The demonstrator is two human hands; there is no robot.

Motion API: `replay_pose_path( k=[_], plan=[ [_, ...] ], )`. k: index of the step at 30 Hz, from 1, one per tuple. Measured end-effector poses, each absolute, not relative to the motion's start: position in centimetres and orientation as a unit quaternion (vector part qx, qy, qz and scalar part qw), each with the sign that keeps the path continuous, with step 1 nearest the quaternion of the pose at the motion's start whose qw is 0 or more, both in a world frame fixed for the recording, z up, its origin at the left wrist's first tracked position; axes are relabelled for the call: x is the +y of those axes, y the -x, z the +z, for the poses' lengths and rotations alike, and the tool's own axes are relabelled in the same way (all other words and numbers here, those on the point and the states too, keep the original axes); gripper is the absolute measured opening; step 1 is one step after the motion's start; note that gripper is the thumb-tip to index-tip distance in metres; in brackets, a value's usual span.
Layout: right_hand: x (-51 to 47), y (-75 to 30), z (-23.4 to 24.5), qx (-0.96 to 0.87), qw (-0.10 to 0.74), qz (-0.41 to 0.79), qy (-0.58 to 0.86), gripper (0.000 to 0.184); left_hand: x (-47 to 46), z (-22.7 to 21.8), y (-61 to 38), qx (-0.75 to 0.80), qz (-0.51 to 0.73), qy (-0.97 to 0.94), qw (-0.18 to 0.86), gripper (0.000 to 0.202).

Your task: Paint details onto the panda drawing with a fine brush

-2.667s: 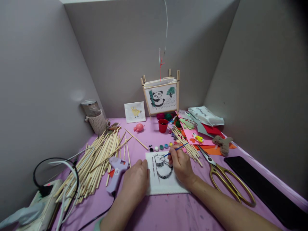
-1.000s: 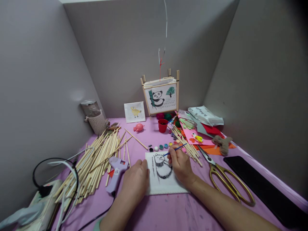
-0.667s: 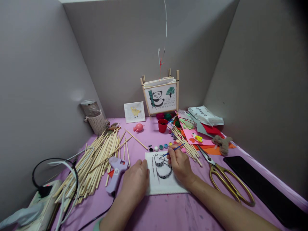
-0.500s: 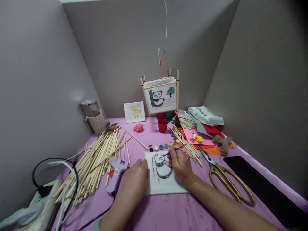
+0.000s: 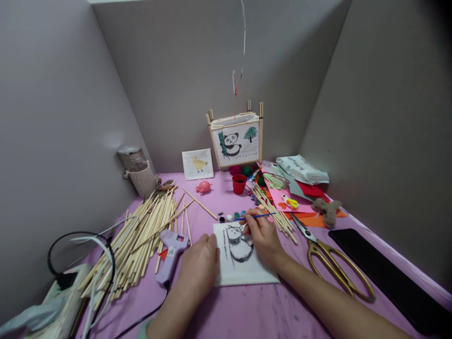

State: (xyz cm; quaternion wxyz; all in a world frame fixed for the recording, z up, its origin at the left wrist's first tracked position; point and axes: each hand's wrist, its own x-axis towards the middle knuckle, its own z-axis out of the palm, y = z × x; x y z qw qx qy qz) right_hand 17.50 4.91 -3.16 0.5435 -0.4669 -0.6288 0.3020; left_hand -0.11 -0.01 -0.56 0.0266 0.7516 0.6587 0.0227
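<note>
A: How many hands in view?

B: Two. Grasps one blue paintbrush (image 5: 264, 215) in the right hand (image 5: 263, 240), between thumb and fingers. Points leftward, nearly level, with the tip near the paint pots (image 5: 229, 218); cannot tell whether touching one.

A: And the left hand (image 5: 199, 259)?

B: Laid back-up on the left edge of one white panel (image 5: 243, 275). With the fingertips partly hidden, cannot tell whether pinching or merely pressing.

A: Where to look for that panel?

B: Flat on the purple tabletop (image 5: 247, 310), between both hands. Bears one black panda drawing (image 5: 241, 256), with dark upright strokes to the left.

A: How many pots?

B: At least four in plain sight: black, white, green, blue. Impossible to count exactly behind brush and hand.

A: Anything else to count?

B: One red cup (image 5: 239, 186), with another brush leaning inside. One glue gun (image 5: 172, 254), just beside the left hand. One pair of gold-handled scissors (image 5: 312, 240), right of the right hand. Two groups of wooden sticks, too many to number: a big pile (image 5: 151, 235) at left, a smaller bundle (image 5: 273, 212) at right.

A: And at the back?

B: One hanging lantern (image 5: 236, 143), showing one panda and one tree. One chick picture (image 5: 197, 164), propped upright. One pink toy (image 5: 204, 187) in front.
</note>
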Motion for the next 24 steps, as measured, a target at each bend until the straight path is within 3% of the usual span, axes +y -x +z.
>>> replay_pose_path(
  k=[14,24],
  plan=[
    [5.39,-16.82,-3.51,-0.756,0.47,0.122,0.438,0.026,0.0,-0.6,0.1,0.657,0.018,-0.753,0.024,0.018],
    [5.04,-17.0,-3.2,-0.74,0.49,0.114,0.447,0.026,0.02,-0.76,0.19,0.652,0.026,-0.757,0.022,0.019]
  ],
)
